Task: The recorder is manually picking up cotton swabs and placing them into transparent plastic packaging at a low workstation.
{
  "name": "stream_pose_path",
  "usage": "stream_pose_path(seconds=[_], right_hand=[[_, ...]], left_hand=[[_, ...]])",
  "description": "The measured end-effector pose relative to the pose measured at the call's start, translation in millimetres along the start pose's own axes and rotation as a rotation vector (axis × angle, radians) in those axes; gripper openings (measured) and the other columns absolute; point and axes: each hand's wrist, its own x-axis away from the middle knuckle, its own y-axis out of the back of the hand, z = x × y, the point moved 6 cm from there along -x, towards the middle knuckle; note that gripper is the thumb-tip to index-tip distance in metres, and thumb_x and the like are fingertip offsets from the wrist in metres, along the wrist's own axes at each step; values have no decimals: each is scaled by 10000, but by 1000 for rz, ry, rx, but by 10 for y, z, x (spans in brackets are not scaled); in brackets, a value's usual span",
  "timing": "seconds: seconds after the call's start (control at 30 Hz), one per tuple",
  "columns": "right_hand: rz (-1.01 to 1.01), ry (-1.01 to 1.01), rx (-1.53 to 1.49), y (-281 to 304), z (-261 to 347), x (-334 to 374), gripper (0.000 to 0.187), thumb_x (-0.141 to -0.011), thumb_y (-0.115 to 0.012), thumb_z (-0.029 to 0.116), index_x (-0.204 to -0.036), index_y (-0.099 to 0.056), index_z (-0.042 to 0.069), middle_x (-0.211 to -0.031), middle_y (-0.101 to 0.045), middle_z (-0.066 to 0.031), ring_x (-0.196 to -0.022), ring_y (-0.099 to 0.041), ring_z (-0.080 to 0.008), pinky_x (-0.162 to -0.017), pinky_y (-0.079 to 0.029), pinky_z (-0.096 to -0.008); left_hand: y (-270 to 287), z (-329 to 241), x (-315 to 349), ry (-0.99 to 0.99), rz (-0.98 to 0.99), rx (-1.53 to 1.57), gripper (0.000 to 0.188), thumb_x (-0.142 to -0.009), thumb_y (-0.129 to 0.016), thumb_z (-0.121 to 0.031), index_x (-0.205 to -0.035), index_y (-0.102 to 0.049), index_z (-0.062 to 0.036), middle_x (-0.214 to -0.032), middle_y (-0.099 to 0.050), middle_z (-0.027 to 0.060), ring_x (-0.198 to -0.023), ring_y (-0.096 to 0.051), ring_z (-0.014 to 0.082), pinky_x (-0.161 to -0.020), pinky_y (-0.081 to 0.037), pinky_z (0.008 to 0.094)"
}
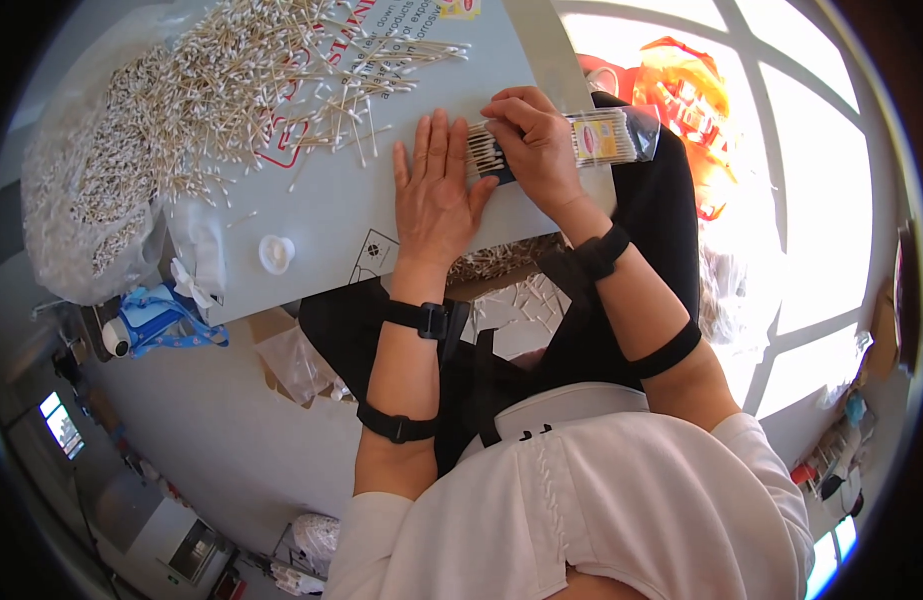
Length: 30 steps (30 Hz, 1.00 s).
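Observation:
My left hand (437, 195) lies flat on the grey printed tabletop, its fingers stretched out. Beside its fingertips and thumb is a neat row of cotton swabs (485, 152) on a dark strip. My right hand (540, 145) bends over the right end of this row, thumb and fingers pinched together; what is between them is hidden. Just past the right hand, a clear plastic pack of cotton swabs (610, 138) with a yellow and red label reaches over the table's right edge. Loose cotton swabs (367, 110) lie scattered left of my hands.
A large heap of cotton swabs (212, 95) spills from a clear bag (57, 225) at the far left. A small white round dish (276, 254) sits near the front edge. Below the table is a box holding swabs (517, 308). An orange bag (682, 85) stands at the right.

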Motion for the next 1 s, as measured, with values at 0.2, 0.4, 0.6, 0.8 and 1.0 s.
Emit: stream_pose_path(seconds=[0.2, 0.4, 0.6, 0.8, 1.0], right_hand=[[106, 139, 395, -62, 77, -137, 36, -811, -665, 77, -833, -683, 55, -859, -624, -104, -798, -637, -321, -692, -509, -398], [144, 106, 491, -102, 56, -234, 37, -786, -666, 100, -766, -665, 69, -819, -625, -99, -801, -642, -320, -683, -510, -405], [237, -8, 525, -87, 46, -343, 22, -737, -661, 116, -730, -668, 96, -792, -633, -82, -799, -648, -304, -686, -512, -391], [181, -55, 563, -115, 44, -328, 25, -729, -666, 125, -735, -671, 101, -796, -643, -75, -783, -643, -291, -702, -514, -391], [126, -2, 350, 25, 1, -244, 53, -761, -680, 122, -781, -682, 73, -792, -637, -78, -760, -640, -271, -680, -500, -386]], left_hand=[[-2, -3, 16, 12, 13, 33, 716, -924, -598, -389, -1507, -345, -60, -1579, -303, 157, -1475, -248, 319, -1184, -139, 549], [-14, -16, -24, 64, 1, 42, 698, -934, -595, -385, -1501, -355, -57, -1570, -321, 161, -1474, -253, 322, -1177, -144, 559], [-19, -23, -23, 71, -22, 25, 705, -933, -593, -388, -1504, -347, -56, -1575, -307, 168, -1475, -249, 325, -1174, -136, 573], [-17, -15, 0, 64, -1, 16, 701, -950, -567, -392, -1514, -323, -55, -1582, -290, 168, -1479, -237, 329, -1172, -121, 585], [103, 222, 70, 128, -186, 221, 618, -944, -593, -250, -1484, -368, -53, -1543, -352, 180, -1441, -305, 352, -1167, -225, 507]])
